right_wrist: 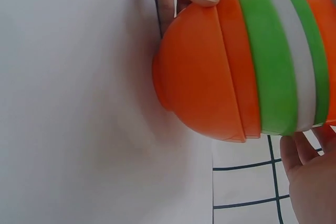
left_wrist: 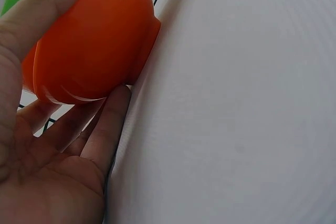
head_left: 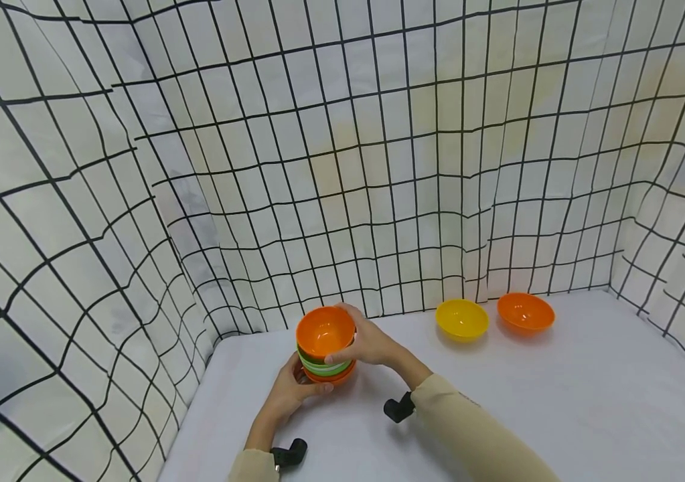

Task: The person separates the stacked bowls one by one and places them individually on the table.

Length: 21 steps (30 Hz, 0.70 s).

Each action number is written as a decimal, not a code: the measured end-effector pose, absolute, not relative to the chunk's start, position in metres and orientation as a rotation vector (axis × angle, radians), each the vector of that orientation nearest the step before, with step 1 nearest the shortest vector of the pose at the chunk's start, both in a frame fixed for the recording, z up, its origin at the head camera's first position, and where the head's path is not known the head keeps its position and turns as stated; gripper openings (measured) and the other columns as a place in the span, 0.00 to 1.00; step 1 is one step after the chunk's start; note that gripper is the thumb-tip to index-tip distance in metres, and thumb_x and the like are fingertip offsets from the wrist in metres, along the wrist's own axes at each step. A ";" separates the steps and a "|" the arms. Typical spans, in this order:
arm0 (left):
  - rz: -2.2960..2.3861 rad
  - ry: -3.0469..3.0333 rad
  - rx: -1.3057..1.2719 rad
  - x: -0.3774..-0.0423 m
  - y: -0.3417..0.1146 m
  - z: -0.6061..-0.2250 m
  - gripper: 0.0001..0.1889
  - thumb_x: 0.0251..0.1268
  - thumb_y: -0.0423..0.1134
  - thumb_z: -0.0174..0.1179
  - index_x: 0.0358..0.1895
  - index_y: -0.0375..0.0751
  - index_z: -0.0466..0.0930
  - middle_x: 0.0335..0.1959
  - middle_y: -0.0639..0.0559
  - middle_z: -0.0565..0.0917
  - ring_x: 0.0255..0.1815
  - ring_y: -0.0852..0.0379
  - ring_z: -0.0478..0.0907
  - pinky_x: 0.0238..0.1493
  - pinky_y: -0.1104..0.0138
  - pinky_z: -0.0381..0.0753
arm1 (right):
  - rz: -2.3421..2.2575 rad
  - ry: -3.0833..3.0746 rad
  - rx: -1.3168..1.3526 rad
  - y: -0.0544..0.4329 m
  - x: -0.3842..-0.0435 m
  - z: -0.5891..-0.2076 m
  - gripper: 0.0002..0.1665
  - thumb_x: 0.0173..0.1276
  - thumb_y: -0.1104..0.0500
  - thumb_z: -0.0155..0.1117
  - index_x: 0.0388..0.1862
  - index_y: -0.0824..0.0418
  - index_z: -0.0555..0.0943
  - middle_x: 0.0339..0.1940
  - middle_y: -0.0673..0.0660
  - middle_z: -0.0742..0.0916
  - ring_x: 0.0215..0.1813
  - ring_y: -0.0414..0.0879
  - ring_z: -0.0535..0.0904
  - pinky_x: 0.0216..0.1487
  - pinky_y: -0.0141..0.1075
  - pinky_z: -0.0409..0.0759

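A stack of bowls stands between both hands at the left of the table in the head view. From the top it runs through an orange bowl (head_left: pixel 325 331), green bowls (right_wrist: pixel 270 59) with a white bowl (right_wrist: pixel 294 51) between them, and orange bowls (right_wrist: pixel 199 77) at the base. My left hand (head_left: pixel 288 388) holds the bottom orange bowls, thumb on the near side and fingers round the left. In the left wrist view those fingers lie low by the bowl's foot. My right hand (head_left: pixel 372 338) grips the top orange bowl at its right side, thumb in front and fingers behind.
Toward the back right, a yellow bowl (head_left: pixel 463 320) and another orange bowl (head_left: pixel 525 313) sit side by side on the white table (head_left: pixel 559 402). A white curtain with a black grid (head_left: pixel 378 167) rises behind the table and along its sides.
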<state>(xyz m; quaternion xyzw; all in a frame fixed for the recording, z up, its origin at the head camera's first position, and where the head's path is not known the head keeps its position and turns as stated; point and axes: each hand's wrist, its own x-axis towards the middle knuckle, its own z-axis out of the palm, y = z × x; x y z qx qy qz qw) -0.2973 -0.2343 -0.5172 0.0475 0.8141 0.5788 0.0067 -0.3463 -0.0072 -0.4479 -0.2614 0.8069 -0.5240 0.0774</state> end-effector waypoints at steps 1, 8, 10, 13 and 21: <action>1.811 2.545 0.150 -0.297 -0.234 -0.517 0.47 0.47 0.46 0.82 0.73 0.55 0.66 0.70 0.53 0.77 0.71 0.48 0.74 0.77 0.48 0.70 | -1.576 2.419 -0.771 -0.007 -0.346 -0.446 0.66 0.52 0.43 0.84 0.83 0.49 0.53 0.76 0.56 0.72 0.72 0.56 0.72 0.73 0.61 0.73; 1.814 2.546 0.154 -0.298 -0.235 -0.517 0.46 0.46 0.44 0.83 0.71 0.56 0.68 0.67 0.54 0.79 0.69 0.49 0.76 0.76 0.49 0.71 | -1.690 2.400 -0.754 -0.001 -0.345 -0.443 0.66 0.52 0.42 0.83 0.83 0.47 0.53 0.77 0.55 0.71 0.73 0.55 0.71 0.73 0.62 0.72; 1.816 2.544 0.160 -0.299 -0.235 -0.517 0.46 0.46 0.44 0.83 0.71 0.55 0.68 0.67 0.53 0.79 0.69 0.48 0.76 0.76 0.48 0.71 | -1.742 2.365 -0.776 0.001 -0.345 -0.442 0.65 0.51 0.43 0.84 0.82 0.46 0.55 0.74 0.53 0.74 0.70 0.54 0.73 0.72 0.59 0.74; 1.816 2.542 0.156 -0.299 -0.235 -0.518 0.46 0.47 0.45 0.83 0.72 0.55 0.68 0.67 0.53 0.79 0.69 0.48 0.76 0.76 0.48 0.70 | -1.802 2.324 -0.785 0.005 -0.344 -0.441 0.62 0.51 0.44 0.85 0.79 0.44 0.57 0.70 0.49 0.76 0.67 0.51 0.76 0.70 0.54 0.77; 1.829 2.531 0.166 -0.299 -0.235 -0.520 0.47 0.46 0.43 0.83 0.73 0.55 0.67 0.67 0.53 0.79 0.70 0.48 0.75 0.77 0.48 0.70 | -1.950 2.284 -0.699 0.018 -0.339 -0.436 0.64 0.52 0.49 0.85 0.81 0.43 0.55 0.72 0.51 0.75 0.68 0.52 0.75 0.70 0.53 0.79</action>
